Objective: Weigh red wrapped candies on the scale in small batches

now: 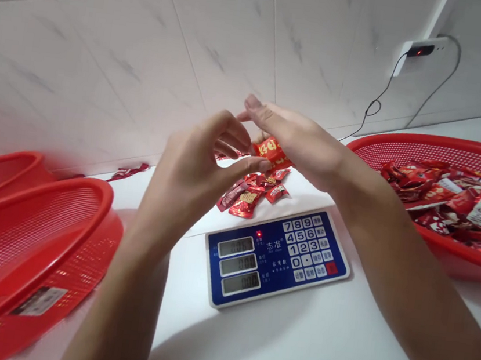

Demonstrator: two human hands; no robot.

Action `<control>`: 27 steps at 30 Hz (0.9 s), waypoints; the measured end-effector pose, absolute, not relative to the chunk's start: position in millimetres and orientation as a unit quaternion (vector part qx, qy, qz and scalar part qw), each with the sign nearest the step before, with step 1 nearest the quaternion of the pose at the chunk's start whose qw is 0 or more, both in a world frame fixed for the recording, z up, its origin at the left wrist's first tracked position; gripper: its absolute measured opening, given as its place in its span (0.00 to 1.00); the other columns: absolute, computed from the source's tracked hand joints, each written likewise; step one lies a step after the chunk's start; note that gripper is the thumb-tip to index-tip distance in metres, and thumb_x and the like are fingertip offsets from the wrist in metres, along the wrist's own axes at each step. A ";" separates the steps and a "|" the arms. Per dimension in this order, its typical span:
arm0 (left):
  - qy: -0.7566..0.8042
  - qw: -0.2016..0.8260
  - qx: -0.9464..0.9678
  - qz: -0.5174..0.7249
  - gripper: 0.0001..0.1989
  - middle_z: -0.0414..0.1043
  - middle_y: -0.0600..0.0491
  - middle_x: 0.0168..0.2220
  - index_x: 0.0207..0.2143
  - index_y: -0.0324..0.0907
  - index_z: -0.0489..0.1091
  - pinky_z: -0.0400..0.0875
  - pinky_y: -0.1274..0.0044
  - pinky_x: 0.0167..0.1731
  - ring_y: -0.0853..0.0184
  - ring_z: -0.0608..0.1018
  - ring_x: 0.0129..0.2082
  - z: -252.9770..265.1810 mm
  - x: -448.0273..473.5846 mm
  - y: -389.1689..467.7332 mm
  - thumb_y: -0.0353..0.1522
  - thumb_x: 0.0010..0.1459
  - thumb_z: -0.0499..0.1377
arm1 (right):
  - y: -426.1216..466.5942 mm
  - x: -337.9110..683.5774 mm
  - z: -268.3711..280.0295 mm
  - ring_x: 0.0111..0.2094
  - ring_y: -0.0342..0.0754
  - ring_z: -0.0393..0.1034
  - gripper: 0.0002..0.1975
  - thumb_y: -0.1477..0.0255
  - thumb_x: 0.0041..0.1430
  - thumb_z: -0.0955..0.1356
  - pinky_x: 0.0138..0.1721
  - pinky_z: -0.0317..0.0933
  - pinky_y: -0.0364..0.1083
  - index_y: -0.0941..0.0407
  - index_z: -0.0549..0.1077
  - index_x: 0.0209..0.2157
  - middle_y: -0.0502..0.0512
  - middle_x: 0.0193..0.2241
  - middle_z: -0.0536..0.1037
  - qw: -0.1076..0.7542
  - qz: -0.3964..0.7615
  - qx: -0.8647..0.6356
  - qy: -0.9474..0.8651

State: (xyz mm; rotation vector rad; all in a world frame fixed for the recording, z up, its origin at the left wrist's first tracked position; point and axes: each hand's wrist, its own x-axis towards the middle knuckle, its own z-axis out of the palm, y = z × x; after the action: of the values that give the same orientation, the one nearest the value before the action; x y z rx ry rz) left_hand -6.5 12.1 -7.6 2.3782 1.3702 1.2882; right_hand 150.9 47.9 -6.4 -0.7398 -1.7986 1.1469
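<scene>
Over the far part of the digital scale, both hands are raised close together. My right hand is curled around a shiny red candy packet with yellow lettering; part of it is hidden under the palm. My left hand is curved, its thumb and fingers apart, with the thumb tip overlapping the packet's lower left edge in view. Whether that thumb touches it I cannot tell. Below the hands lies a small pile of red-wrapped candies on the scale's white top. Its displays are lit faintly.
A red mesh basket full of red candy packets stands at right. Two more red baskets stand at left. A few red wrapped pieces lie along the tiled wall. A thin black cable runs down from the wall socket.
</scene>
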 end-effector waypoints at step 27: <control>0.422 -0.086 0.826 0.364 0.15 0.73 0.52 0.45 0.42 0.48 0.74 0.74 0.70 0.44 0.62 0.77 0.45 -11.9 -6.0 16.1 0.30 0.52 0.70 | 67.9 146.7 -20.4 0.39 0.49 0.72 0.29 0.48 0.67 0.58 0.39 0.69 0.51 0.57 0.67 0.53 0.56 0.38 0.72 0.477 0.571 -0.308 -0.594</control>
State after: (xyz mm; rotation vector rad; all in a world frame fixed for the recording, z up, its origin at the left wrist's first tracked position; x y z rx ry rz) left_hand -6.0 16.1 -11.9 2.7475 1.4041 1.2104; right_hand 146.7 67.9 -20.4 -0.7529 -1.4505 1.3941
